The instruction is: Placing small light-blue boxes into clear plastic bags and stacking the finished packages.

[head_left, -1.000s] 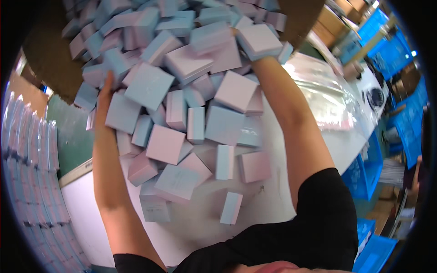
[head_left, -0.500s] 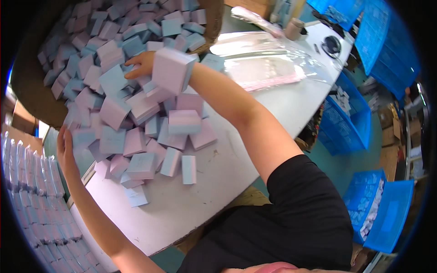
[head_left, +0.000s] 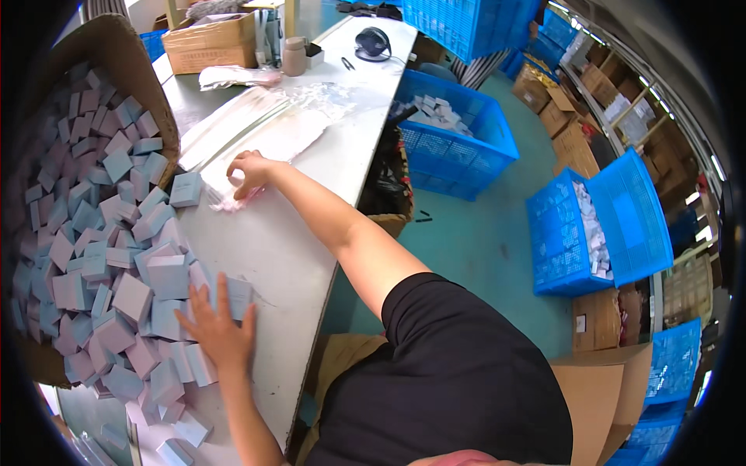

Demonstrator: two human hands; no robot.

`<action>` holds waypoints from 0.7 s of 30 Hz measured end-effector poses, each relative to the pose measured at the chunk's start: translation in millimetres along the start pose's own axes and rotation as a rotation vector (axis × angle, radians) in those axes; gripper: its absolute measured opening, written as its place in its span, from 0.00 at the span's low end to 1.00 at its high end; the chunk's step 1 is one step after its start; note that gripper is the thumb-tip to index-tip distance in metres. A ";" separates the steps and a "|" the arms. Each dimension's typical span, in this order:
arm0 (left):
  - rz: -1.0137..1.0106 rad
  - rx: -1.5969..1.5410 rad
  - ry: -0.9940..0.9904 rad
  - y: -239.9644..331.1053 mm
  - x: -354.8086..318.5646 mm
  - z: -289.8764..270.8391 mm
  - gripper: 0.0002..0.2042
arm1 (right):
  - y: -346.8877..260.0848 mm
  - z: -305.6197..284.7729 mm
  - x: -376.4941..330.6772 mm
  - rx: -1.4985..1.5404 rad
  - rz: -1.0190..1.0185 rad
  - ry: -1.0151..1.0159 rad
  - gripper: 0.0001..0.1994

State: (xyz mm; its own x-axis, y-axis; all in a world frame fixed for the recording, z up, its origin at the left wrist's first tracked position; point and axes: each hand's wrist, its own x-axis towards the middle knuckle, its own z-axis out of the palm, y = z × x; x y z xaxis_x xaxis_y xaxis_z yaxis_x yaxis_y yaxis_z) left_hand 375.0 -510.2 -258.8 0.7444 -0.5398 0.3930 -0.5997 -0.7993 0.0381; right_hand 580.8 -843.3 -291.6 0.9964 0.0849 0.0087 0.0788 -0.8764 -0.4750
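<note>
My left hand [head_left: 221,326] has its fingers spread against the right side of a heap of small pink and pale-blue boxes [head_left: 132,297]. Its fingertips touch the boxes at the heap's edge. Over a stack of clear plastic bags [head_left: 291,133], my right hand [head_left: 250,175] reaches down near the bags' pink edge. Its fingers are curled, with a gap between thumb and forefinger, and nothing shows in them. One pale-blue box [head_left: 186,189] lies just left of that hand.
A big cardboard carton [head_left: 144,78] on its side spills the boxes onto the white table [head_left: 284,311]. Blue crates [head_left: 458,147] with small boxes stand on the floor to the right. A black fan-like object [head_left: 373,43] and a taped carton [head_left: 210,46] sit at the table's far end.
My view has turned right. My right hand has left the box heap and is now over the plastic bags. My left hand has moved from the heap's left side to its right side.
</note>
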 end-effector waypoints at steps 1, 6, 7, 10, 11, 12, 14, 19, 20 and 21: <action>0.001 -0.003 -0.013 -8.9 -2.4 4.2 0.36 | 2.8 10.0 -4.5 0.061 0.010 0.100 0.28; 0.110 -0.025 0.139 -18.6 -2.3 8.5 0.33 | 18.3 21.6 1.4 0.021 0.028 0.299 0.15; 0.117 -0.031 0.134 -18.0 -2.3 5.1 0.33 | 18.0 24.4 3.5 0.047 0.090 0.325 0.14; 0.102 -0.167 0.172 -21.5 -6.9 -6.0 0.27 | 6.4 25.1 6.9 0.045 0.126 0.365 0.10; 0.091 -0.244 0.190 -19.9 -5.4 -8.3 0.24 | 7.7 14.2 9.9 0.075 0.116 0.359 0.10; 0.085 -0.323 0.207 -17.0 -3.5 -9.5 0.21 | 10.6 5.1 7.6 0.104 0.110 0.356 0.11; 0.085 -0.413 0.258 -22.8 -14.2 -9.9 0.19 | -23.5 -6.6 6.4 0.111 0.016 0.467 0.11; -0.153 -0.810 0.195 -38.4 -28.4 -35.6 0.19 | -175.4 -29.5 -103.7 0.449 -0.512 0.401 0.09; -0.212 -1.489 0.147 -32.4 -19.1 -54.4 0.20 | -193.6 -12.4 -129.9 0.379 -0.742 0.388 0.09; -0.226 -1.828 0.110 -32.6 -18.2 -69.4 0.21 | -221.9 0.9 -162.6 0.395 -0.625 0.102 0.09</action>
State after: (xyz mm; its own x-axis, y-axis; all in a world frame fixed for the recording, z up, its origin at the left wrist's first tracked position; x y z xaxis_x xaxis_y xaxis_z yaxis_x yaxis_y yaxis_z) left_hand 360.6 -456.0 -203.4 0.8709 -0.3986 0.2875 -0.0909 0.4442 0.8913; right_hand 401.3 -662.2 -188.4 0.7692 0.4505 0.4531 0.6332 -0.4421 -0.6353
